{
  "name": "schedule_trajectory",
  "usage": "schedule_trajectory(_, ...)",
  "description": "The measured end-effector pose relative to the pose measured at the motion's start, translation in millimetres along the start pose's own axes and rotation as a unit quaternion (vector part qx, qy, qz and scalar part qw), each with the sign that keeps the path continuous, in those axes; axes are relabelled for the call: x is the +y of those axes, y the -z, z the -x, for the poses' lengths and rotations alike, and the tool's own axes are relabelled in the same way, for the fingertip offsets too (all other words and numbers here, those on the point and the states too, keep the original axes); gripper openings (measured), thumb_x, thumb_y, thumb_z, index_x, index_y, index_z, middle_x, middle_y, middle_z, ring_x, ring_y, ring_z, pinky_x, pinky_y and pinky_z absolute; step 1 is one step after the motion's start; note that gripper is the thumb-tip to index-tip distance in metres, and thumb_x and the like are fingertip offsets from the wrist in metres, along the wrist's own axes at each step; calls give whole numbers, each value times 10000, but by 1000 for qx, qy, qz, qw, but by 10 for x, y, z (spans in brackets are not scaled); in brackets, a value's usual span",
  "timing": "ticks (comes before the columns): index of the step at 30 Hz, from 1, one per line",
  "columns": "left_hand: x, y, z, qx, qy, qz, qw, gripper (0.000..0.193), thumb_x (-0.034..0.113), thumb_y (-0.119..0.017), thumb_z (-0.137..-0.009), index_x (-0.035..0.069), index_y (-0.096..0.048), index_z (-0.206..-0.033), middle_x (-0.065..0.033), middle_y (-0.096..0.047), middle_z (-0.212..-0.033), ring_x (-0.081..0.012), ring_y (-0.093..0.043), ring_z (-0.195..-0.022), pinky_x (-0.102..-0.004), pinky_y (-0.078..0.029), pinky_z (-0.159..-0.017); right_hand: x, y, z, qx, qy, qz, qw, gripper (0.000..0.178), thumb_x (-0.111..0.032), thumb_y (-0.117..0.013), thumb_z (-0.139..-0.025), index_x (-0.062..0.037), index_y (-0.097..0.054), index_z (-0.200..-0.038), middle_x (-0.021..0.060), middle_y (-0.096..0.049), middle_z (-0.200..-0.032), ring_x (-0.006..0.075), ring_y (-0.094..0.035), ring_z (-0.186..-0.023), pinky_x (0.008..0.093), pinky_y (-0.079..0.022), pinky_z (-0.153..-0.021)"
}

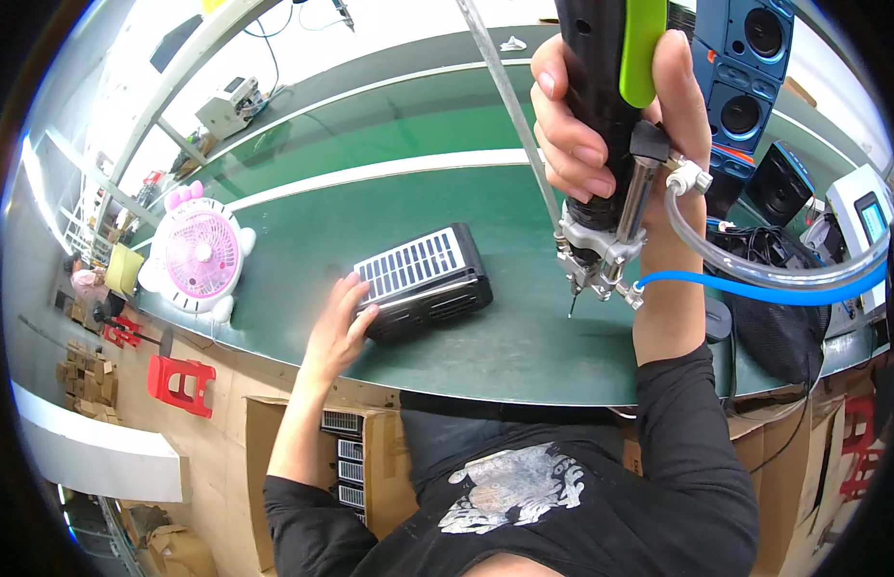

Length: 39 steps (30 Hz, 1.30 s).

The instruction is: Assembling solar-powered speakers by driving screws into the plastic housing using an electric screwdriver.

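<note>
My right hand (601,125) is wrapped round the black body of a screwdriver (601,96) with a green lever, hanging upright over the bench. Its thin bit (572,306) points down and stays clear of the bench top. Right of the bit's level, a clear hose and a blue hose lead off the tool's metal head. On the bench, left of the bit, lies a black box-shaped device (428,306) with a panel of pale slots on its top face. Slightly blurred, my left hand (338,322) has its fingers spread at the device's left end, with fingertips against it.
A pink and white fan (201,255) stands at the bench's left end. To the right are stacked blue-and-black speakers (750,72), a black bag (779,337) and a white device with a screen (862,212). Below the bench, an open carton (389,462) holds several similar panelled devices.
</note>
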<state>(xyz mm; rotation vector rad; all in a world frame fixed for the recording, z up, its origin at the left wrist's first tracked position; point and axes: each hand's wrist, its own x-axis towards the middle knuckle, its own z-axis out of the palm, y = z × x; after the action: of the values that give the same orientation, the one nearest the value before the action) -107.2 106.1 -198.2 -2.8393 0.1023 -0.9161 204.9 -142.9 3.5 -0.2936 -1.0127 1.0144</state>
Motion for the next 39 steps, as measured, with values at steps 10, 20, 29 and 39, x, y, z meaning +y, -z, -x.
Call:
schedule_trajectory(10, 288, 583, -762, -175, 65, 88, 978, 676, 366, -759, -777, 73, -553, -1350, -219, -466, -1437, -429, -411, -1391, -590, -285, -1189, 73, 230, -107, -110, 11, 105, 988, 814, -764, -413, -948, 23, -463, -1149, 16, -505, -733, 85, -497, -538, 237, -406, -510)
schedule_trajectory(20, 501, 27, -1377, -202, 188, 67, 959, 760, 425, -678, -915, 8, -405, -1488, -250, -468, -1445, -397, -480, -1313, -438, -393, -1120, -8, 356, -129, -144, -9, 139, 980, 806, -767, -458, -928, 7, -460, -1156, 26, -518, -739, 95, -525, -557, 258, -428, -526)
schedule_trajectory(29, 545, -60, -1281, -169, 150, 36, 973, 658, 328, -622, -962, 14, -397, -1494, -267, -437, -1440, -422, -456, -1301, -479, -364, -1115, 190, 298, -159, -95, 47, 4, 994, 819, -739, -405, -969, 65, -518, -1071, 80, -527, -667, 145, -484, -483, 273, -409, -473)
schedule_trajectory(39, 596, -121, -1260, -178, 107, -59, 976, 677, 327, -622, -963, 5, -378, -1507, -318, -462, -1431, -449, -480, -1283, -512, -379, -1106, 164, 301, -155, -113, 44, 24, 992, 826, -754, -372, -970, 55, -514, -1060, 75, -525, -663, 141, -487, -479, 273, -409, -468)
